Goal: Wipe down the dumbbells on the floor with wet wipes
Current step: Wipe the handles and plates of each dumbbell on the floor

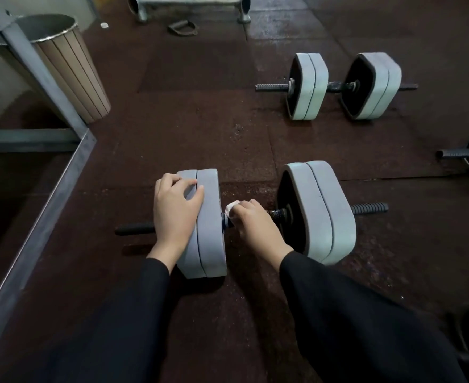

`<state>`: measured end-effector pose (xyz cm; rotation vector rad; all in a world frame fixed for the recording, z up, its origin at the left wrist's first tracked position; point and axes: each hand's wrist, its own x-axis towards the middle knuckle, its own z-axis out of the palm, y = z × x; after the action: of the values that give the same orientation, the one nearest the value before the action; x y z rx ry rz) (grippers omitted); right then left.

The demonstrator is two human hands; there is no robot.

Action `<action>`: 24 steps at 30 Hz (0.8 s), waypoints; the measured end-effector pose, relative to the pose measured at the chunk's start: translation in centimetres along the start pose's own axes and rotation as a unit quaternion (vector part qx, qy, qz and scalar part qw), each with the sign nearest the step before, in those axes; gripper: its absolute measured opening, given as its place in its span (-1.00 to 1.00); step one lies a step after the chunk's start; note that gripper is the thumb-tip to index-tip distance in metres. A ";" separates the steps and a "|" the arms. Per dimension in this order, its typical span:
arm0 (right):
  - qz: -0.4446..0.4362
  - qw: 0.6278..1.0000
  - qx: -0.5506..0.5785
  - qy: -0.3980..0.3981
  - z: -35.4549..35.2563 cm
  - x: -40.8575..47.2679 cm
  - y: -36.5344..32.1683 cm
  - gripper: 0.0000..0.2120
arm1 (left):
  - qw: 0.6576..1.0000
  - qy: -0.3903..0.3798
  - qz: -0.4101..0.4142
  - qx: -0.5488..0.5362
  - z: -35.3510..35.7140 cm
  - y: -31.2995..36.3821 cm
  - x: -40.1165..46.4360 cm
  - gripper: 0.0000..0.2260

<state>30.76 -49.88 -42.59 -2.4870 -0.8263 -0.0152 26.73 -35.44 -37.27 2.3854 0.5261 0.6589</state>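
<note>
Your right hand curls its fingers around a white wet wipe clamped on the handle of the near dumbbell, between its grey plates on the dark floor. Your left hand rests relaxed fingers over the left plates. A second dumbbell lies well beyond your fingertips; no writing is readable
</note>
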 end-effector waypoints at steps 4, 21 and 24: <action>0.006 1.000 -0.010 0.008 0.8 -1.4 -0.2 -0.83 | 1.000 0.005 -0.003 -0.009 0.0 -0.1 -0.2 -0.81; 0.000 0.995 -0.065 -0.077 -0.5 0.8 -1.4 -0.75 | 1.000 0.001 0.001 0.004 -0.2 0.2 -0.3 -0.80; 0.008 0.995 -0.093 -0.042 -0.8 -0.3 -0.8 -0.73 | 1.000 -0.001 0.002 -0.001 -0.2 0.2 -0.3 -0.80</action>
<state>30.15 -49.84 -41.57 -2.6842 -0.8748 0.0194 26.39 -35.65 -37.14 2.3859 0.5204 0.6581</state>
